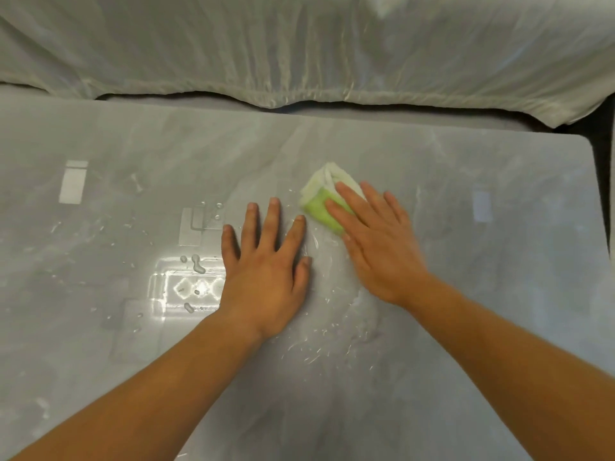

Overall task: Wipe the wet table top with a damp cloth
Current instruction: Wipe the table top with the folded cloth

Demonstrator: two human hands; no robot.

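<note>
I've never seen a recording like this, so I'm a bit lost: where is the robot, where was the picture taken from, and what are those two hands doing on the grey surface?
There is no robot here. A person works with bare hands, and a wide-angle camera worn on their head looks forward and down, so both forearms reach in from the bottom of the picture. The left hand lies flat on the grey table top, fingers spread, holding nothing. The right hand presses straight fingers onto a folded green and white cloth; it is not gripping it. Water drops and thin streaks show on the table, mostly left of and below the hands. Beyond the table's far edge lies a pale crumpled sheet.
</note>
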